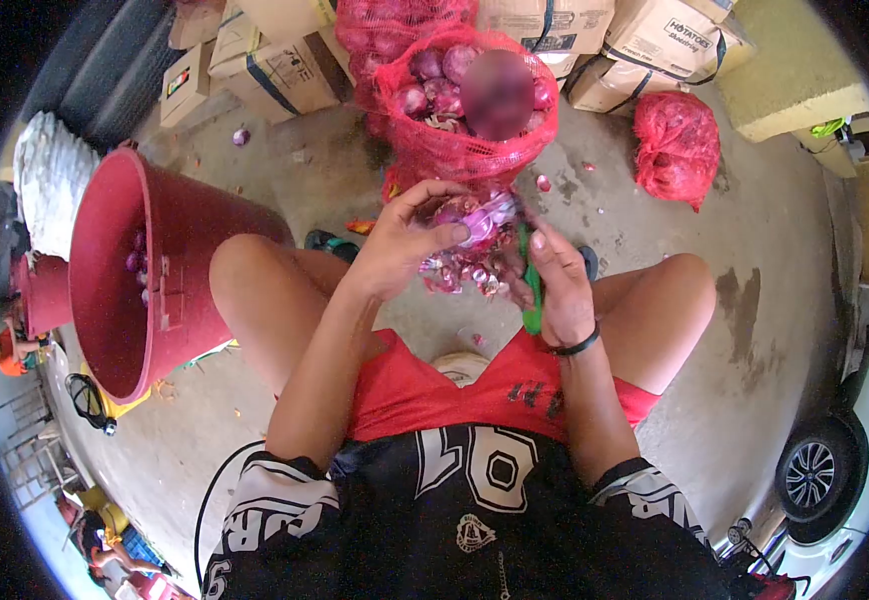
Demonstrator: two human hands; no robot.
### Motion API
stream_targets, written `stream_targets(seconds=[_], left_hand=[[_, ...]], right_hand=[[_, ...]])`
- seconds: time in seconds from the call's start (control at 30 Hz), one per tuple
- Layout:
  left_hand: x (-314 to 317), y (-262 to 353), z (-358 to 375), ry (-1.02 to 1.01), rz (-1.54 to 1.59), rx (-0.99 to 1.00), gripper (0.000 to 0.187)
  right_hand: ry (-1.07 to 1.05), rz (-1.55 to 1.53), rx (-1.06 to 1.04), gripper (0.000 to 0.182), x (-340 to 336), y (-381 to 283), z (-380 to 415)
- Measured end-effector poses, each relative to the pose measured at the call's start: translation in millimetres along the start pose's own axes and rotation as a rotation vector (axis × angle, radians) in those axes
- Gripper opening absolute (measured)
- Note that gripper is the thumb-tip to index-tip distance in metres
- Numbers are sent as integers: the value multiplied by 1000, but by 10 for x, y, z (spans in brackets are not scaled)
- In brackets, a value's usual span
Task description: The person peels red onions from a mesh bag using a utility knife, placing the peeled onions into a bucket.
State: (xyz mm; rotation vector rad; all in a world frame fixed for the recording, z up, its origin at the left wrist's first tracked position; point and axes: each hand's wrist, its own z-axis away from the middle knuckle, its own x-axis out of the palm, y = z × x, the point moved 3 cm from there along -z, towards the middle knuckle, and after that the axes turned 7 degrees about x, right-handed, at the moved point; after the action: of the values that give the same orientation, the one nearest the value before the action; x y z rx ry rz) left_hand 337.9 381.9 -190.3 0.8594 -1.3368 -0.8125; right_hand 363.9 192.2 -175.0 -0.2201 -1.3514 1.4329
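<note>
My left hand is closed around a red onion, its thumb pressed on the shiny purple side. Green shows along the palm of my right hand, which grips the handle of a knife beside the onion. The blade is blurred and hard to make out. Below both hands, between my knees, lie loose onion skins. Just beyond them stands an open red mesh sack full of red onions; a blurred patch covers part of its top.
A large dark red tub with several onions inside tilts at my left. Cardboard boxes line the back. A tied red mesh bag sits at the right, near a yellowish block. A car wheel and other people appear at the edges.
</note>
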Motion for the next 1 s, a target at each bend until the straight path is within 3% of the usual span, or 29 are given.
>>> stream_targets(seconds=[0.17, 0.3, 0.63, 0.77, 0.83, 0.87, 1.0], left_hand=[[-62, 45, 66, -39, 116, -8, 45], [-54, 23, 71, 17, 161, -18, 53], [-56, -2, 73, 80, 288, 21, 48], [16, -16, 58, 149, 283, 9, 41], [64, -27, 56, 173, 278, 19, 39], [73, -57, 51, 176, 280, 41, 39], [103, -95, 60, 208, 201, 61, 41]], right_hand=[[115, -88, -24, 48, -250, -133, -80], [246, 226, -48, 42, -258, -81, -117], [381, 106, -40, 52, -366, 12, -92], [347, 731, -166, 55, -469, 252, -114], [307, 828, -194, 58, -165, 168, -16], [306, 786, -51, 59, -67, 155, 18], [173, 903, -502, 58, 187, 82, 20]])
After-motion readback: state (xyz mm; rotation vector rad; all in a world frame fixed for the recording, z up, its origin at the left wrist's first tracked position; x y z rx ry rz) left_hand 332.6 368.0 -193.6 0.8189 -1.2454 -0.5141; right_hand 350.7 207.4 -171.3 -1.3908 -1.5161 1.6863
